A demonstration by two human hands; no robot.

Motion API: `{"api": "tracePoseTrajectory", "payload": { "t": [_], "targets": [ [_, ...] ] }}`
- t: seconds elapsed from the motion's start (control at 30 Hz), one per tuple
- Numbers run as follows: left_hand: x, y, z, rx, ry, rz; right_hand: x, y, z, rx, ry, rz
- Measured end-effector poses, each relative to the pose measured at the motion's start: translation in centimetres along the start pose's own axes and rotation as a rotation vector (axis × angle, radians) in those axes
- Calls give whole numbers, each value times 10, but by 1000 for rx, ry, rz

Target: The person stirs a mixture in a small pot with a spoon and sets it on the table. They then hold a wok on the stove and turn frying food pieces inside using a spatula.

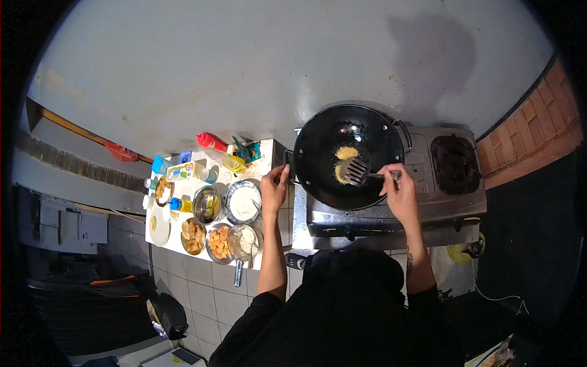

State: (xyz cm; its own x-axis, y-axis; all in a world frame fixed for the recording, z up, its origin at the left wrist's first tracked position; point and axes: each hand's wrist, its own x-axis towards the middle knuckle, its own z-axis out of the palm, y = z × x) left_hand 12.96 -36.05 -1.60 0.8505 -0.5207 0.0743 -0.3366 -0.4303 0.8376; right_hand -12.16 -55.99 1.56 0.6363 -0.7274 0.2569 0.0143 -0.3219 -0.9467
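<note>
A large black wok (324,131) stands on the left side of the stove. Two pale golden pieces of food lie in it, an upper one (347,153) and a lower one (340,173) partly under the slotted spatula (354,171). My right hand (398,186) is closed around the spatula's handle at the wok's right side. At the wok's left edge, my left hand (275,186) pinches the left loop handle (289,165).
Left of the wok, a white table (260,164) carries several bowls, including one of white batter (244,202) and one of orange-brown pieces (219,243), plus bottles. A second burner (454,164) is at right. The wall (244,73) rises behind.
</note>
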Motion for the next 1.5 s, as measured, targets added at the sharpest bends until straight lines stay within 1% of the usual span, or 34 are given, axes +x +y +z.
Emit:
{"api": "tracePoseTrajectory", "payload": {
  "t": [0.1,0.17,0.2,0.23,0.3,0.37,0.43,0.5,0.57,0.63,0.7,0.77,0.83,0.9,0.97,1.1,1.17,1.2,1.27,1.33,1.43,1.5],
  "targets": [
    [0,3,-1,15,-7,-23,5,0,-3,-21,63,26],
    [0,4,-1,19,-4,-12,9,5,5,6,103,-30],
    [0,4,-1,24,2,-3,9,8,8,28,60,22],
    [1,4,-1,21,1,-1,9,8,7,25,62,20],
    [2,1,-1,25,-4,-10,7,6,6,54,-11,20],
    [1,1,-3,43,-6,-3,8,0,-4,2,-31,35],
    [0,3,-4,60,-13,6,11,-4,-10,9,36,24],
    [1,4,-4,70,7,14,14,-7,-10,-12,48,-12],
    [3,-1,-3,82,27,32,19,-3,-8,69,153,-13],
    [4,-1,-3,94,40,51,24,1,-5,68,164,-3],
    [5,1,-3,193,84,72,26,8,1,67,180,12],
    [5,0,-1,154,102,95,29,18,12,92,152,8],
    [4,3,-3,191,93,93,26,18,14,119,127,34],
    [5,-2,-2,153,100,91,22,15,10,66,71,36],
    [5,-7,-1,114,102,88,20,11,6,69,65,35],
    [2,0,-1,92,82,54,19,16,9,106,142,46],
    [2,3,-2,99,83,58,15,19,12,82,58,60],
    [3,4,-2,103,68,53,12,18,11,95,48,27],
    [2,2,-3,108,57,43,9,11,3,93,66,40],
    [2,0,-2,106,79,84,10,16,-5,94,85,72],
    [2,0,-1,99,81,79,11,24,5,130,120,28],
    [2,2,-2,133,77,88,8,21,9,139,97,32]
  ]
}}
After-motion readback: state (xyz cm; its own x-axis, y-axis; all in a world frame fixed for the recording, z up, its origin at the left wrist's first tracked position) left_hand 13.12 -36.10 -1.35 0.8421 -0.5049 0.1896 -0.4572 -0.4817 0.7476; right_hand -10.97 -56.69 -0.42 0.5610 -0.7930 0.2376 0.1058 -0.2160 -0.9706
